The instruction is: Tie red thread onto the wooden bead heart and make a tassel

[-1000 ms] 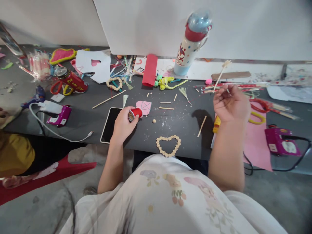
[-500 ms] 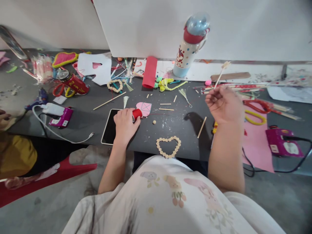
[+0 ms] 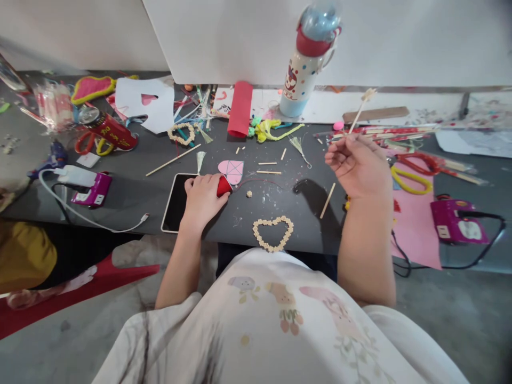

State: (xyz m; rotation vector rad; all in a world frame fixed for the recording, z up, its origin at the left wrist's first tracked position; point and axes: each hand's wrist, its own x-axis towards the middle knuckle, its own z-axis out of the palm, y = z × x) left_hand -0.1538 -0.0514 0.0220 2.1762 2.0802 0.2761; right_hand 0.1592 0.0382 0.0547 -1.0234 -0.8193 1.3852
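Observation:
My left hand (image 3: 202,200) lies over a red spool of thread (image 3: 223,186) on the dark table (image 3: 132,192), fingers curled round it, beside a tablet (image 3: 176,201). A thin red thread runs from the spool toward my right hand (image 3: 357,166), which is raised above the table with fingers pinched on a thin wooden stick (image 3: 359,111) that has a pale tuft at its top. A pink heart cut-out (image 3: 232,170) lies just beyond the spool. A beige bead heart (image 3: 273,233) sits at the near table edge.
A bottle with a red and blue cap (image 3: 306,64) stands at the back by a red paper roll (image 3: 240,108). Scissors (image 3: 412,178), pink paper (image 3: 416,224) and a purple device (image 3: 456,226) lie right. A red can (image 3: 108,129), another purple device (image 3: 90,191) and a cable lie left. Loose sticks lie scattered about.
My left hand has turned over and settled on top of the red spool, covering most of it. My right hand with the stick has drifted left and a little lower.

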